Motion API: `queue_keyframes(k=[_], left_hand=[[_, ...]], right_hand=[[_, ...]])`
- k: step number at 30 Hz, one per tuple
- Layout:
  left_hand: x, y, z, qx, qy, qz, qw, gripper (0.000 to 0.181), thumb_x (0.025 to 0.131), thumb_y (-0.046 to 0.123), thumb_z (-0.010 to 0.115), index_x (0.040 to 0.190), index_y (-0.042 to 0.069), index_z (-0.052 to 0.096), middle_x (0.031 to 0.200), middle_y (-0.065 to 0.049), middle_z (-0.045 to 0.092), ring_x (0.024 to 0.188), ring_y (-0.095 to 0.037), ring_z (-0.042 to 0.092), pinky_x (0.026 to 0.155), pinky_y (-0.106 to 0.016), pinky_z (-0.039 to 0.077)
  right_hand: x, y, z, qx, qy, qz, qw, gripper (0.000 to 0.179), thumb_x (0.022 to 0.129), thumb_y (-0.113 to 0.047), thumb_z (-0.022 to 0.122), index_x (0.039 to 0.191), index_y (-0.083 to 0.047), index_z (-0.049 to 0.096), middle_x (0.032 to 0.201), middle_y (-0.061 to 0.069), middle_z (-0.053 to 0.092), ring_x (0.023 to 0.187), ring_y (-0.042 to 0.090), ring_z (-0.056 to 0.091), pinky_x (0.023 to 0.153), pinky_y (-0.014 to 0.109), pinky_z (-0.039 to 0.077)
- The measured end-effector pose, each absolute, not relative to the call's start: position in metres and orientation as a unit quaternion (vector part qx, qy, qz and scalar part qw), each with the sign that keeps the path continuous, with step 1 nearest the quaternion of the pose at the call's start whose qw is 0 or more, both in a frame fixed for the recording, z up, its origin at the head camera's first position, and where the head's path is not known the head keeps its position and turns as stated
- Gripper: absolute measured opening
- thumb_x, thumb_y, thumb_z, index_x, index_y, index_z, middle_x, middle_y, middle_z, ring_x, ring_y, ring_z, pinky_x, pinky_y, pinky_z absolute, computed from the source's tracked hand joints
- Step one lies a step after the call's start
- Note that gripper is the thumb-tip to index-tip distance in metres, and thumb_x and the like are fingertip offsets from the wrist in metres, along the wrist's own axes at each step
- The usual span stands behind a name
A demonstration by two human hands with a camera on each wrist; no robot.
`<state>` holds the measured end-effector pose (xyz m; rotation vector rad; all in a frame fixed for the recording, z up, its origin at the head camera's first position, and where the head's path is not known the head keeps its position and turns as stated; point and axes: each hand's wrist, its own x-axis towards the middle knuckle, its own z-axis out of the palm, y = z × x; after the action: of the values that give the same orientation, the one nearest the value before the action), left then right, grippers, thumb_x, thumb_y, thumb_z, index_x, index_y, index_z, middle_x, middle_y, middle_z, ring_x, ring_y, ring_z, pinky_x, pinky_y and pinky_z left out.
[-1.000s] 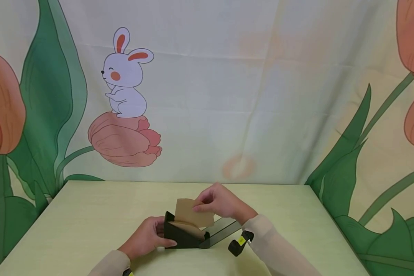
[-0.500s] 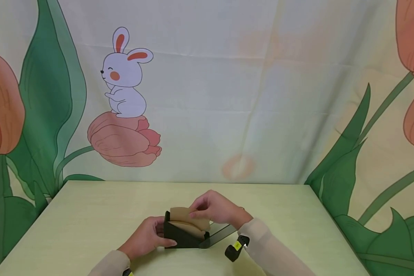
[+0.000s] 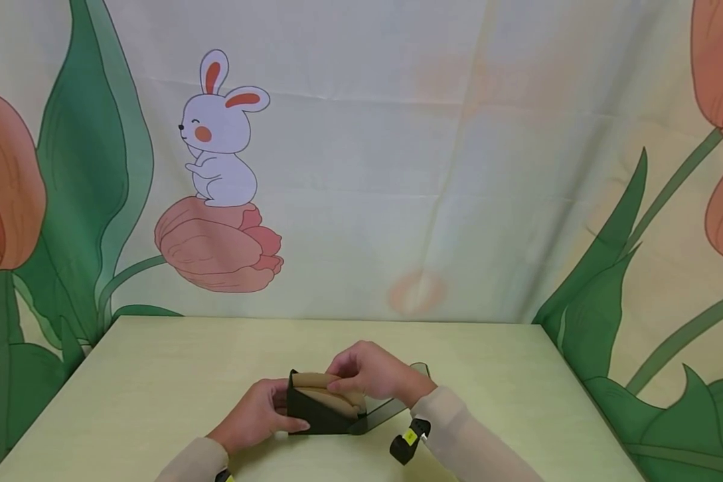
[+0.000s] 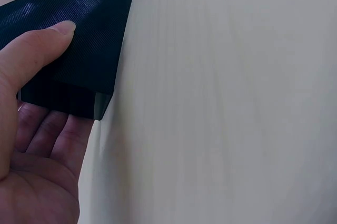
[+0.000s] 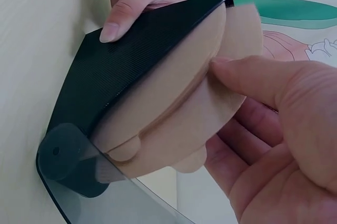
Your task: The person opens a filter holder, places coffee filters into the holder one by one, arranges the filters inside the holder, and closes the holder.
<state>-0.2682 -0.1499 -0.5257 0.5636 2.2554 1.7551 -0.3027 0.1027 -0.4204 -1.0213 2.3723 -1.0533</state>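
A black filter holder [image 3: 313, 414] stands on the table, its clear hinged lid [image 3: 387, 414] swung down to the right. Brown paper coffee filters [image 5: 174, 84] with rounded edges and small tabs fill its open top. My left hand [image 3: 259, 410] grips the holder's closed end, thumb on the ribbed side wall [image 4: 92, 39] and fingers on the far side. With thumb in front and fingers behind, my right hand [image 3: 370, 371] pinches the rear filters, which sit mostly down inside and fan slightly apart from the front ones. The filters' lower ends are hidden by the holder.
The pale wood-look table [image 3: 175, 361] reaches back to a printed cloth backdrop [image 3: 361, 167] with a rabbit and tulips. A black wrist camera [image 3: 406, 442] hangs under the right sleeve, close to the lid.
My right hand has moved down and slightly left, lowering the brown filters into the holder. My left hand stays in place on the holder.
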Motion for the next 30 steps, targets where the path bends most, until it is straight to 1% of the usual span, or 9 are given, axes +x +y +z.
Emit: queue_keyframes(k=[5, 10, 17, 22, 25, 30], left_hand=[[-0.268, -0.149, -0.5265, 0.192, 0.767, 0.601, 0.115, 0.05, 0.079, 0.013, 0.09, 0.124, 0.004, 0.069, 0.114, -0.011, 0.077, 0.102, -0.02, 0.074, 0.084, -0.023, 0.059], [-0.268, -0.1489, -0.5261, 0.188, 0.77, 0.599, 0.114, 0.05, 0.078, 0.014, 0.09, 0.123, 0.004, 0.069, 0.114, -0.011, 0.077, 0.102, -0.02, 0.074, 0.085, -0.022, 0.059], [-0.2679, -0.149, -0.5257, 0.183, 0.771, 0.599, 0.117, 0.053, 0.079, 0.014, 0.09, 0.125, 0.004, 0.068, 0.116, -0.011, 0.076, 0.103, -0.02, 0.074, 0.088, -0.026, 0.059], [-0.2674, -0.149, -0.5259, 0.182, 0.774, 0.596, 0.114, 0.052, 0.078, 0.013, 0.09, 0.124, 0.003, 0.068, 0.115, -0.011, 0.076, 0.102, -0.02, 0.074, 0.087, -0.026, 0.06], [-0.2673, -0.1492, -0.5256, 0.181, 0.775, 0.595, 0.111, 0.052, 0.078, 0.014, 0.09, 0.124, 0.003, 0.068, 0.115, -0.011, 0.077, 0.102, -0.019, 0.074, 0.087, -0.025, 0.059], [-0.2675, -0.1491, -0.5257, 0.182, 0.774, 0.596, 0.109, 0.052, 0.078, 0.013, 0.09, 0.124, 0.001, 0.068, 0.114, -0.012, 0.077, 0.101, -0.018, 0.074, 0.087, -0.026, 0.06]], right_hand=[[-0.3009, 0.1017, -0.422, -0.354, 0.842, -0.369, 0.172, 0.007, 0.093, -0.014, 0.076, 0.095, -0.009, 0.08, 0.087, 0.009, 0.079, 0.069, 0.007, 0.063, 0.07, 0.019, 0.053], [-0.2995, 0.1015, -0.4239, -0.353, 0.842, -0.366, 0.178, 0.008, 0.094, -0.013, 0.075, 0.094, -0.007, 0.08, 0.086, 0.01, 0.078, 0.069, 0.006, 0.062, 0.068, 0.018, 0.052], [-0.2992, 0.0998, -0.4269, -0.358, 0.845, -0.363, 0.163, 0.005, 0.093, -0.01, 0.076, 0.093, -0.005, 0.078, 0.085, 0.01, 0.077, 0.067, 0.003, 0.06, 0.065, 0.017, 0.051], [-0.2992, 0.0984, -0.4286, -0.352, 0.85, -0.361, 0.153, 0.005, 0.092, -0.011, 0.077, 0.092, -0.006, 0.079, 0.083, 0.007, 0.078, 0.068, 0.007, 0.065, 0.066, 0.018, 0.053], [-0.2991, 0.0986, -0.4289, -0.35, 0.851, -0.358, 0.158, 0.007, 0.093, -0.013, 0.076, 0.092, -0.008, 0.08, 0.084, 0.006, 0.079, 0.069, 0.007, 0.065, 0.066, 0.018, 0.054], [-0.2979, 0.0998, -0.4272, -0.351, 0.852, -0.344, 0.179, 0.011, 0.097, -0.014, 0.071, 0.099, -0.009, 0.081, 0.091, 0.004, 0.079, 0.073, 0.003, 0.062, 0.071, 0.018, 0.053]])
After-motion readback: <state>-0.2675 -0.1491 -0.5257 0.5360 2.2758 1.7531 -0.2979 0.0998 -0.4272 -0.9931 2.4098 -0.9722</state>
